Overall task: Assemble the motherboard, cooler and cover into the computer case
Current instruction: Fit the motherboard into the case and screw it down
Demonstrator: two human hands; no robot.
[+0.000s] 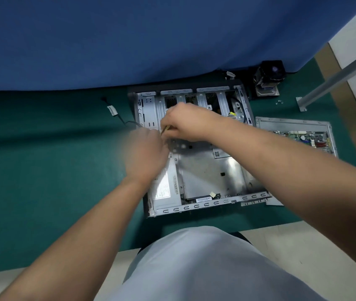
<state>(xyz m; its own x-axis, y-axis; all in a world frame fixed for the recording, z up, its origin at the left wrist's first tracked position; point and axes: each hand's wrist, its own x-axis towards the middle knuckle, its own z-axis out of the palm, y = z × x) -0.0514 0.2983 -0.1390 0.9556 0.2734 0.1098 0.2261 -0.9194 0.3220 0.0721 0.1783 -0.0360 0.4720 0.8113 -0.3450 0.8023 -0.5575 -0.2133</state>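
Over open case [207,170], R hand [185,120] pinching yellowish cable [165,129]

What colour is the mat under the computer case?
Dark green. The mat under the computer case shows best in the head view.

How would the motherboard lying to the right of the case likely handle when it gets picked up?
The motherboard looks like a thin flat board, so probably stiff and fairly light. Its top is crowded with small parts, so likely fragile; edge holds seem safer. It lies flat on a metal panel, so unlikely to roll or tip.
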